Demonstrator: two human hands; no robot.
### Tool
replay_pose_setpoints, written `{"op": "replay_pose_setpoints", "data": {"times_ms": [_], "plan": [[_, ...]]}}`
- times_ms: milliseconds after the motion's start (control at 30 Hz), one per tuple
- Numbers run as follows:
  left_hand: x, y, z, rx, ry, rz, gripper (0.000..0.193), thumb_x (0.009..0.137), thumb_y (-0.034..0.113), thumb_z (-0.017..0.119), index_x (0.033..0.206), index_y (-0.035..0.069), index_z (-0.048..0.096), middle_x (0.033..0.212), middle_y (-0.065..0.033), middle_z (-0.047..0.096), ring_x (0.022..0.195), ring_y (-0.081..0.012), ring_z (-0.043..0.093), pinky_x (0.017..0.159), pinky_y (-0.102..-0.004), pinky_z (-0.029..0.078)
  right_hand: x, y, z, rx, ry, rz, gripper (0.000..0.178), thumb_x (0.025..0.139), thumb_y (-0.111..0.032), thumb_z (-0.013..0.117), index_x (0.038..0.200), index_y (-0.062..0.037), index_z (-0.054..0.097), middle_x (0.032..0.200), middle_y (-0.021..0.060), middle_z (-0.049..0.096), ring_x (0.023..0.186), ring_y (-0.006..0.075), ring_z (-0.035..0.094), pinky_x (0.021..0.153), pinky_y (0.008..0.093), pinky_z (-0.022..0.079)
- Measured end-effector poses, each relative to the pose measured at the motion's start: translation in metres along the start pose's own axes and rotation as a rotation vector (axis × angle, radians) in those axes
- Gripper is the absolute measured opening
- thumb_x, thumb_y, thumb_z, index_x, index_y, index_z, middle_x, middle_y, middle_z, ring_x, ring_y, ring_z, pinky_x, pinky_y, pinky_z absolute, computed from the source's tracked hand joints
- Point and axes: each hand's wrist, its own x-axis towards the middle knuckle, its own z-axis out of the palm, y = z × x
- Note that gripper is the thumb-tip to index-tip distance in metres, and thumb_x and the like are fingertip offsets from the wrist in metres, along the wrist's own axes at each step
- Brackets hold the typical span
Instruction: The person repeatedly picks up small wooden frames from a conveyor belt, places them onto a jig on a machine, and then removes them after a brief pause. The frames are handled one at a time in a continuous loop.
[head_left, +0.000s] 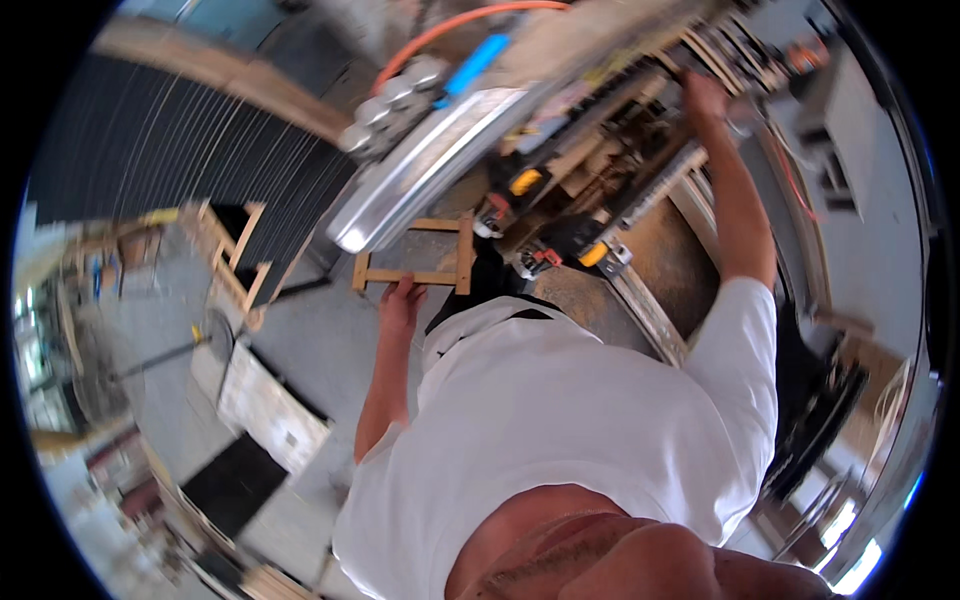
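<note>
With its fingers over one bar, my left hand holds a small light wooden frame beside the bench, left of my body. My right arm stretches far out to the upper right. There my right hand is at the end of a long tray of wood pieces, close to several light wooden strips. Its fingers are too small and blurred to show whether they grip anything. Between my hands, two cordless power tools with yellow-and-black batteries lie near me, one by the tray and one nearer my body.
A shiny metal rail runs along the bench, with a blue-handled tool and an orange hose beyond it. Dark slats stand stacked at left. A white panel and a black mat lie on the floor.
</note>
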Motion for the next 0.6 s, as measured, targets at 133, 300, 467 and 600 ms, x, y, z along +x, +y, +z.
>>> {"op": "replay_pose_setpoints", "data": {"times_ms": [133, 300, 467, 600], "plan": [[0.003, 0.001, -0.018, 0.050, -0.002, 0.042, 0.022, 0.088, 0.021, 0.063, 0.101, 0.004, 0.059, 0.086, -0.0044, 0.063, 0.072, -0.0128, 0.061, 0.062, -0.0235, 0.050, 0.007, 0.055, 0.042, 0.014, 0.037, -0.021, 0.024, 0.092, -0.023, 0.042, 0.100, -0.0118, 0.062, 0.091, 0.0186, 0.065, 0.087, 0.0379, 0.062, 0.071, 0.0500, 0.049], [-0.010, -0.010, -0.071, 0.015, 0.171, 0.118, 0.024, 0.088, 0.022, 0.062, 0.103, 0.004, 0.060, 0.086, -0.0031, 0.063, 0.071, -0.0129, 0.060, 0.063, -0.0245, 0.051, 0.011, 0.007, 0.012, -0.078, 0.004, -0.078, 0.025, 0.090, -0.025, 0.041, 0.099, -0.0175, 0.064, 0.088, 0.0156, 0.067, 0.085, 0.0365, 0.065, 0.072, 0.0497, 0.050], [-0.025, 0.017, -0.130, -0.055, 0.244, 0.170, 0.025, 0.088, 0.021, 0.062, 0.105, 0.004, 0.059, 0.089, -0.0030, 0.063, 0.076, -0.0125, 0.061, 0.065, -0.0249, 0.051, 0.009, 0.005, 0.004, -0.024, -0.095, 0.108, 0.029, 0.088, -0.027, 0.042, 0.106, -0.0236, 0.064, 0.099, 0.0159, 0.066, 0.094, 0.0359, 0.062, 0.080, 0.0499, 0.047], [-0.027, 0.052, -0.215, -0.001, 0.391, 0.327, 0.026, 0.087, 0.020, 0.064, 0.106, 0.002, 0.061, 0.090, -0.0027, 0.063, 0.080, -0.0111, 0.061, 0.066, -0.0230, 0.050, -0.007, -0.019, -0.026, 0.180, 0.074, 0.198, 0.036, 0.083, -0.031, 0.055, 0.118, -0.0216, 0.062, 0.105, 0.0133, 0.066, 0.096, 0.0331, 0.062, 0.081, 0.0443, 0.048]]}}
